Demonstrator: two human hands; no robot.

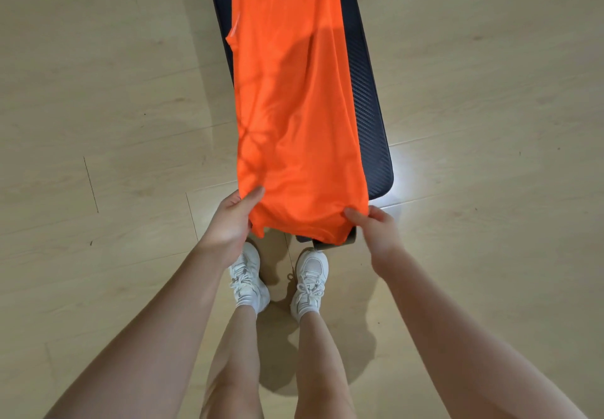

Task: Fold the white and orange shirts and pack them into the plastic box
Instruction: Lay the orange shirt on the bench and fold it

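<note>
The left hand (233,219) pinched the near left corner of the orange shirt (294,98), thumb on top of the cloth and fingers curled under it; the right hand (376,227) pinched the near right corner in the same way, thumb over the hem; both hands were closed on cloth, level with each other and about equally near the hem.

From the grip the shirt ran straight away toward twelve o'clock, already narrowed to a long strip; its long axis lay along the dark bench (369,118), whose padded top showed bare along the three o'clock side of the cloth, while the far end of the shirt passed out of view at the top; the near hem hung just over the bench's near end, above the white shoes (277,278) at six o'clock on the pale wooden floor (98,91).

By my judgement the next fold would turn on that axis; since the cloth lay lengthwise from the hands, the near hem would have to be carried toward twelve o'clock and laid over the far part, both hands moving together to keep the edges square.

The white shirt and the plastic box were not in view.
</note>
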